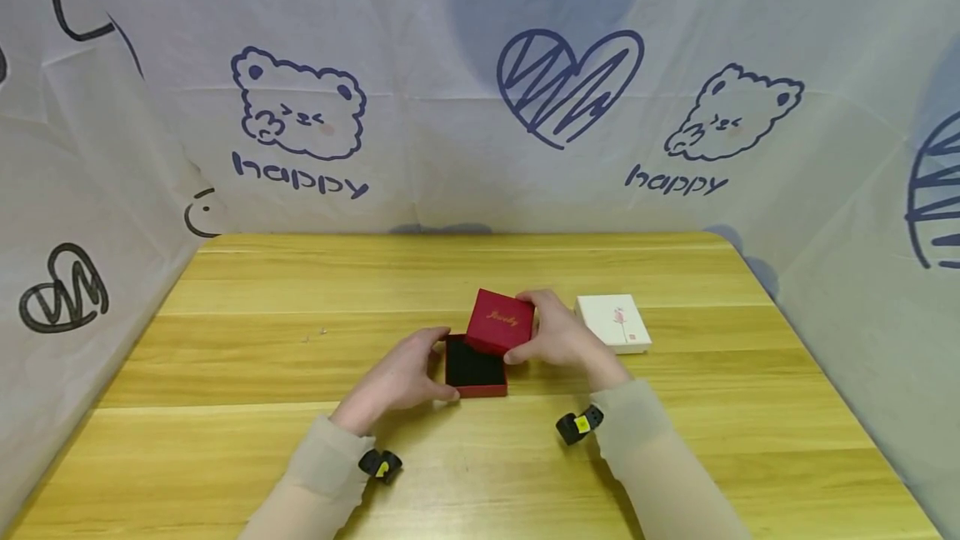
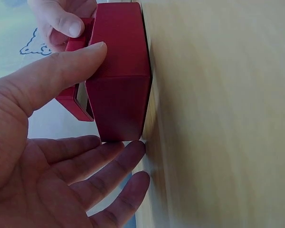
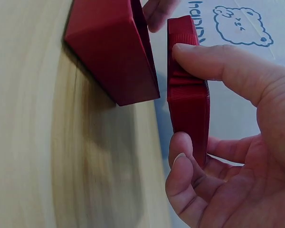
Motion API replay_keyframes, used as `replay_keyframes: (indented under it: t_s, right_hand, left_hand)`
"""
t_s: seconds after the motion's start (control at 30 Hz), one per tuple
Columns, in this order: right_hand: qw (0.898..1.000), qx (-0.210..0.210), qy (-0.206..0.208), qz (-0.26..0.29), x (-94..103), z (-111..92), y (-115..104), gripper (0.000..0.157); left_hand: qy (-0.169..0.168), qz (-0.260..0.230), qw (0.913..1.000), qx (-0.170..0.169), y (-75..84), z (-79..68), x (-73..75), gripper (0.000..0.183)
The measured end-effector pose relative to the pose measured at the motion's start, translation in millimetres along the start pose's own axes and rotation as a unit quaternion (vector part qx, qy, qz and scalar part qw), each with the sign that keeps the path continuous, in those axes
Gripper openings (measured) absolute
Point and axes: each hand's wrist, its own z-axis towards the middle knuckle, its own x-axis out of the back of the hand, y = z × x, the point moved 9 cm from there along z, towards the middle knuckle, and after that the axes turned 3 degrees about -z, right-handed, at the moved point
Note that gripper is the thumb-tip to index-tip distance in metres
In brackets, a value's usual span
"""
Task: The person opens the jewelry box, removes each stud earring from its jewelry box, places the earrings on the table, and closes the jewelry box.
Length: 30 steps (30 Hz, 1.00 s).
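The red jewelry box base (image 1: 484, 391) sits on the table, its top uncovered and a black lining (image 1: 472, 365) showing inside. My left hand (image 1: 401, 372) holds it at its left side, thumb (image 2: 92, 54) on the near wall and fingertips towards the far side. My right hand (image 1: 561, 332) pinches the red box lid (image 1: 498, 319), which bears gold lettering. The lid is tilted above the base's far right corner and covers part of the opening. In the right wrist view, a ribbed red ribbon (image 3: 185, 40) shows on the lid's edge under the thumb.
A white box (image 1: 611, 322) with a pink flower print lies just right of my right hand. Tiny bits (image 1: 323, 331) are on the wooden table (image 1: 247, 357) to the left. A printed cloth (image 1: 435, 132) hangs behind the table's far edge and along its sides.
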Motion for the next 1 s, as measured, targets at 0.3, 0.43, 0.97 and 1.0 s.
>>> replay_keyframes:
  t_s: [0.3, 0.43, 0.97, 1.0]
  right_hand:
    - [1.000, 0.016, -0.021, 0.003, -9.1, -11, -10, 0.089]
    - [0.999, 0.028, -0.029, -0.006, -12.0, -14, -15, 0.090]
    - [0.995, 0.075, -0.062, -0.011, -21.4, -19, -32, 0.092]
    - [0.995, 0.077, -0.063, -0.012, -21.9, -19, -33, 0.092]
  left_hand:
    - [-0.005, -0.028, 0.9996, 0.008, -3.3, -3.7, 1.2, 0.096]
    - [-0.005, -0.036, 0.9993, 0.008, -4.8, -7.7, 3.6, 0.097]
    - [0.021, -0.032, 0.9991, -0.020, 8.8, -17.0, 13.6, 0.100]
    - [0.023, -0.031, 0.9990, -0.023, 10.2, -17.0, 13.8, 0.099]
